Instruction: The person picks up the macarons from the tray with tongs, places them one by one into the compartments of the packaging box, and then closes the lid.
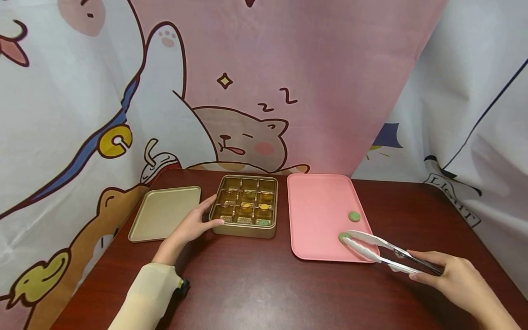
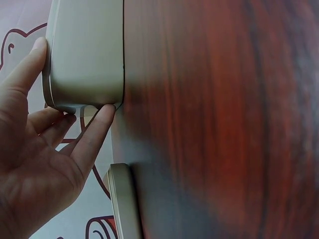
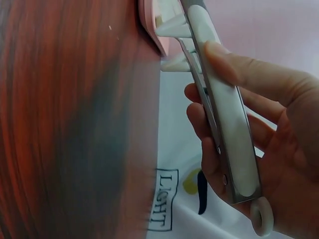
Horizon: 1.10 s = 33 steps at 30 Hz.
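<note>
My left hand [image 1: 197, 223] rests against the near left corner of a gold square tin [image 1: 243, 230]. Its thumb touches the front rim and the fingers lie along the left side. A clear insert divides the tin into several compartments; small yellow pieces show in some, and a green piece [image 1: 263, 222] sits in the near right one. My right hand [image 1: 458, 275] holds metal tongs [image 3: 227, 119] with white tips. Those tips are at a small round green piece [image 1: 343, 236] over the pink tray [image 1: 317, 211]; whether it is lifted I cannot tell. Another green piece [image 1: 354, 216] lies farther back.
A flat gold lid [image 1: 165, 213] lies left of the tin, on the dark red wooden table [image 1: 251, 284]. A cartoon-printed cloth [image 1: 342, 82] hangs behind and at both sides of the table.
</note>
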Tool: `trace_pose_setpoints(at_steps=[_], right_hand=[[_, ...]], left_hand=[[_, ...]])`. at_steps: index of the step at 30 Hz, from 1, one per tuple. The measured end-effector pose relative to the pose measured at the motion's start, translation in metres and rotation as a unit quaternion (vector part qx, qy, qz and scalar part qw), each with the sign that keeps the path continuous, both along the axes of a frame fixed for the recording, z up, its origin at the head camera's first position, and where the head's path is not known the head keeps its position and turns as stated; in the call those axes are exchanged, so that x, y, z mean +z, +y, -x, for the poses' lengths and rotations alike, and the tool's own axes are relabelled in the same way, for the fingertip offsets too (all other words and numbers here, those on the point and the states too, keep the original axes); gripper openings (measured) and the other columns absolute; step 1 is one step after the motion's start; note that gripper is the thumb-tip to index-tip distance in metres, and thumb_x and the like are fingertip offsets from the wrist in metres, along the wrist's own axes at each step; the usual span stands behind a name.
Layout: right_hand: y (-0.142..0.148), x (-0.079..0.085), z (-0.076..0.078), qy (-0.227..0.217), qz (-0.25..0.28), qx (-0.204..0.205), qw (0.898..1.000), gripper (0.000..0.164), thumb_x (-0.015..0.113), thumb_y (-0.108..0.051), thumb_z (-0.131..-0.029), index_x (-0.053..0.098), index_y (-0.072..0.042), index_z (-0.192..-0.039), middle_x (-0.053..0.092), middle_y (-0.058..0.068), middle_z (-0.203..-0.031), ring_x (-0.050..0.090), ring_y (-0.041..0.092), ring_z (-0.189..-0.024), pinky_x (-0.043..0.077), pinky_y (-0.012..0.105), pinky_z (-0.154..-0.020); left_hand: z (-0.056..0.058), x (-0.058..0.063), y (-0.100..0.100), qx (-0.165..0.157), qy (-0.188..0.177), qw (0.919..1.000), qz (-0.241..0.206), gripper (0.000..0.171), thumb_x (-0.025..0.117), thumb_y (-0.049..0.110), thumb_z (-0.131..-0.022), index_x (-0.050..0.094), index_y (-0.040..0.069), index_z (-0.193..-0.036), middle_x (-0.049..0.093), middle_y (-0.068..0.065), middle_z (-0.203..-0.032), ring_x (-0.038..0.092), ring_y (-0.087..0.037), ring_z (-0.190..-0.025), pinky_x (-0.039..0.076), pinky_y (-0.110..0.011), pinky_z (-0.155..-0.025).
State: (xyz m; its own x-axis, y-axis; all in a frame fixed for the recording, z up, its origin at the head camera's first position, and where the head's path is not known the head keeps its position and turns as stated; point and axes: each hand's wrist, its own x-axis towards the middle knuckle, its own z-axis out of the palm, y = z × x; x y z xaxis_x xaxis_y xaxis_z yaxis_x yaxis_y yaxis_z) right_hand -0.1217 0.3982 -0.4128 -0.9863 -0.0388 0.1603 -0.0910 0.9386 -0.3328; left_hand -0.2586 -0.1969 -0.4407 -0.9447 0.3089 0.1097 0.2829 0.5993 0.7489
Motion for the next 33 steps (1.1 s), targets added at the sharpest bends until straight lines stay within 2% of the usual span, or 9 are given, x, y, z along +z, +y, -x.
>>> trace_pose_setpoints(at_steps=[4, 7, 9, 13, 15, 17, 20, 23, 33], right_hand=[[-0.008, -0.003, 0.003, 0.01, 0.004, 0.004, 1.0, 0.053, 0.091, -0.04, -0.066, 0.078, -0.015, -0.111, 0.076, 0.016, -0.104, 0.049, -0.017, -0.082, 0.046, 0.031, -0.062], [-0.014, -0.007, 0.004, 0.017, 0.008, 0.01, 1.0, 0.053, 0.091, -0.04, -0.066, 0.078, -0.017, -0.111, 0.076, 0.014, -0.105, 0.051, -0.015, -0.082, 0.045, 0.028, -0.062], [-0.017, -0.008, 0.005, 0.016, 0.007, 0.01, 1.0, 0.053, 0.091, -0.04, -0.065, 0.078, -0.017, -0.112, 0.076, 0.014, -0.105, 0.053, -0.012, -0.082, 0.046, 0.031, -0.064], [-0.02, -0.009, 0.005, 0.009, 0.003, 0.004, 1.0, 0.054, 0.091, -0.039, -0.066, 0.077, -0.015, -0.113, 0.075, 0.015, -0.105, 0.062, 0.004, -0.083, 0.047, 0.038, -0.065], [-0.02, -0.009, 0.005, 0.008, -0.001, 0.003, 1.0, 0.055, 0.091, -0.039, -0.065, 0.077, -0.015, -0.113, 0.075, 0.015, -0.105, 0.063, 0.008, -0.082, 0.046, 0.037, -0.064], [-0.02, -0.01, 0.005, 0.014, 0.0, 0.005, 1.0, 0.055, 0.092, -0.039, -0.064, 0.077, -0.015, -0.112, 0.075, 0.015, -0.105, 0.062, 0.005, -0.082, 0.046, 0.033, -0.063], [-0.015, -0.01, 0.002, 0.022, 0.001, 0.006, 1.0, 0.055, 0.092, -0.039, -0.063, 0.078, -0.016, -0.11, 0.076, 0.013, -0.103, 0.054, -0.01, -0.08, 0.043, 0.027, -0.061], [-0.011, -0.009, -0.001, 0.023, 0.002, 0.003, 1.0, 0.054, 0.092, -0.038, -0.063, 0.078, -0.017, -0.109, 0.076, 0.013, -0.102, 0.048, -0.018, -0.08, 0.042, 0.024, -0.061], [-0.011, -0.009, 0.0, 0.01, -0.006, -0.007, 1.0, 0.055, 0.092, -0.039, -0.064, 0.077, -0.014, -0.11, 0.075, 0.016, -0.102, 0.054, -0.003, -0.075, 0.041, 0.027, -0.06]], left_hand=[[0.0, -0.001, -0.001, 0.0, 0.004, 1.0, 0.003, 0.087, 0.075, 0.025, -0.089, 0.026, -0.002, -0.156, 0.028, -0.024, -0.161, 0.031, -0.044, -0.147, 0.026, -0.062, -0.117], [0.0, -0.001, -0.001, 0.002, 0.0, 1.0, 0.004, 0.088, 0.075, 0.026, -0.09, 0.025, -0.002, -0.156, 0.028, -0.024, -0.162, 0.03, -0.044, -0.147, 0.026, -0.062, -0.117], [0.001, -0.001, -0.001, 0.003, -0.004, 1.0, 0.004, 0.088, 0.075, 0.025, -0.089, 0.025, -0.001, -0.157, 0.027, -0.023, -0.162, 0.029, -0.043, -0.148, 0.026, -0.062, -0.118], [0.001, -0.001, -0.001, 0.003, 0.0, 1.0, 0.007, 0.087, 0.075, 0.025, -0.09, 0.025, -0.001, -0.157, 0.027, -0.024, -0.162, 0.03, -0.043, -0.148, 0.026, -0.062, -0.117], [0.001, -0.002, -0.002, 0.003, 0.004, 0.9999, 0.009, 0.087, 0.075, 0.026, -0.09, 0.025, -0.002, -0.156, 0.027, -0.024, -0.162, 0.03, -0.044, -0.147, 0.026, -0.062, -0.117], [0.001, -0.001, -0.002, 0.002, 0.004, 1.0, 0.007, 0.087, 0.075, 0.027, -0.09, 0.025, -0.002, -0.156, 0.027, -0.024, -0.162, 0.03, -0.044, -0.147, 0.026, -0.062, -0.117], [0.001, -0.001, -0.001, 0.0, 0.005, 1.0, 0.005, 0.088, 0.075, 0.027, -0.09, 0.025, -0.002, -0.156, 0.027, -0.024, -0.162, 0.029, -0.044, -0.148, 0.026, -0.062, -0.117], [0.001, -0.001, -0.002, 0.0, 0.005, 1.0, 0.006, 0.088, 0.075, 0.026, -0.09, 0.026, -0.003, -0.156, 0.027, -0.024, -0.162, 0.03, -0.044, -0.147, 0.026, -0.062, -0.117], [0.002, -0.001, -0.001, 0.002, -0.001, 1.0, 0.004, 0.088, 0.076, 0.024, -0.089, 0.025, 0.0, -0.157, 0.027, -0.022, -0.162, 0.034, -0.043, -0.146, 0.027, -0.061, -0.118]])
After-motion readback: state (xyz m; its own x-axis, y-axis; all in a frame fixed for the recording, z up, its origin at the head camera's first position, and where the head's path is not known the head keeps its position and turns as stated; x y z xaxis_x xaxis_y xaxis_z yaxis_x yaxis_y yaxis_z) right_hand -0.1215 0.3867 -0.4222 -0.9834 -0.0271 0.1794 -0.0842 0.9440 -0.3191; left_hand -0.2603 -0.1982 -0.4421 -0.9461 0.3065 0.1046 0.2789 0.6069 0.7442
